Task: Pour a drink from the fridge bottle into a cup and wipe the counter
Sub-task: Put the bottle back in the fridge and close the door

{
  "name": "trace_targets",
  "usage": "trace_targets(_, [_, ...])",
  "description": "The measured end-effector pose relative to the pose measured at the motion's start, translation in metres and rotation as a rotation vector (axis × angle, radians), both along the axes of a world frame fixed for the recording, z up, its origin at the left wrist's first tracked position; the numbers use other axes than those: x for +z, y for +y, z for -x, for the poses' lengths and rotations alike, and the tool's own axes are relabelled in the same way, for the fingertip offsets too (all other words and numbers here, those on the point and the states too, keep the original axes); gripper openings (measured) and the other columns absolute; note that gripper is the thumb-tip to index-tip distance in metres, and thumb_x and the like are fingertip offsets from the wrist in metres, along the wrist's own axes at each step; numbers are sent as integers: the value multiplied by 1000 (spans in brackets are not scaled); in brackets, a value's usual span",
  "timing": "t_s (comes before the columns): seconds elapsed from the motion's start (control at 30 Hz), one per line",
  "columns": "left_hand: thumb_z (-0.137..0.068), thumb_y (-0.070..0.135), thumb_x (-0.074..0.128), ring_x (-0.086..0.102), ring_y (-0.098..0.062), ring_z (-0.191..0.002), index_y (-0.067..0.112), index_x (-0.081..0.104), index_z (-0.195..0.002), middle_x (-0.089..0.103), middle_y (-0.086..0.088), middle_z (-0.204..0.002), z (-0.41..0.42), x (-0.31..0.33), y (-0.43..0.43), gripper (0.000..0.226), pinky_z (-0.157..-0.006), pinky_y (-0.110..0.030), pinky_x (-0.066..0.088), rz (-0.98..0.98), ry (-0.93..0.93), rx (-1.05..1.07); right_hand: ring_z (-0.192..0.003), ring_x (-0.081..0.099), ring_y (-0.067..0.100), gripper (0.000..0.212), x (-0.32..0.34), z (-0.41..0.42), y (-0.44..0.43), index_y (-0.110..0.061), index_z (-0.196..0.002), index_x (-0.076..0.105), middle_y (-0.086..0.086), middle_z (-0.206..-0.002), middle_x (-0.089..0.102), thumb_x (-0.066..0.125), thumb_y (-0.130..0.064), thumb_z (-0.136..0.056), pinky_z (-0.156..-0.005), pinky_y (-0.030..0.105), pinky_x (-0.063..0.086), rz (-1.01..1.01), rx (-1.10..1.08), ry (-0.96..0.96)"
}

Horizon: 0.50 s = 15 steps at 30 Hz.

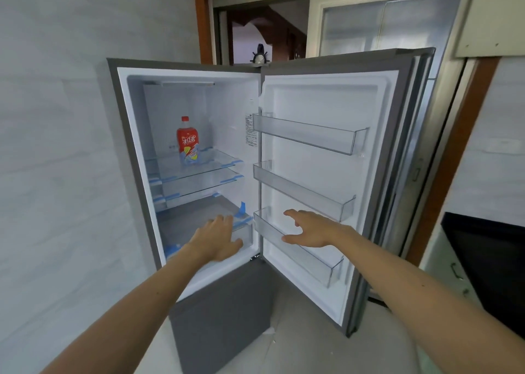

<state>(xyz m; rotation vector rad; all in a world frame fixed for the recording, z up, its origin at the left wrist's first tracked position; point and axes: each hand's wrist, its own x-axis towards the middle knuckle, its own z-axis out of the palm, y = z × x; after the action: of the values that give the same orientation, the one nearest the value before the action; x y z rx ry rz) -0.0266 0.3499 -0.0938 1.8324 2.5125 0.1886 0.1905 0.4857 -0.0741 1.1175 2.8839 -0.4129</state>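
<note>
A grey fridge (125, 152) stands in front of me with its upper door (321, 106) swung wide open to the right. On the top glass shelf (210, 160) stands a red-labelled drink bottle (188, 142) with a red cap, upright and alone. My left hand (217, 238) reaches in front of the bottom drawer, fingers relaxed, holding nothing. My right hand (308, 228) hovers in front of the lowest door rack (298, 253), fingers spread, holding nothing. Both hands are well below the bottle.
The door carries three clear racks with nothing in them. A grey lower fridge compartment (221, 316) is closed. A white tiled wall (56, 146) lies to the left. A black appliance or counter corner (488, 265) sits at the right, and a doorway (255, 29) is behind the fridge.
</note>
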Motion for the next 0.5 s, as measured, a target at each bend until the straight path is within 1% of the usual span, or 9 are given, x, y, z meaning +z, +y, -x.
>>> trace_targets(0.17, [-94,48,50,49,-33,-126,10,35,-146,46,-17,-144,-23,5,6,66,-105,-47,44,-6,13,-97,-134,44,24,81,-1,-42,-16,-25,-156,17,8,-150,40,56,-58,-92,-110,41,39,23,-100,17])
trace_targets(0.27, [-96,46,48,47,-36,-127,7,34,-145,46,-18,-143,-54,10,17,64,-103,-47,42,-3,22,-162,-139,39,23,83,2,-75,-20,-25,-157,14,7,-156,34,56,-57,-93,-113,38,35,37,-162,29])
trace_targets(0.4, [-97,47,46,45,-36,-129,7,30,-147,43,-18,-144,-97,12,37,66,-103,-47,42,4,40,-247,-136,43,23,82,8,-120,-18,-22,-156,17,7,-154,37,57,-55,-93,-111,38,37,34,-231,47])
trace_targets(0.5, [-98,47,45,44,-35,-130,7,28,-148,42,-17,-144,-127,16,54,66,-103,-47,42,1,42,-306,-141,37,23,85,12,-153,-13,-19,-158,14,5,-160,29,57,-54,-93,-115,37,33,36,-274,59])
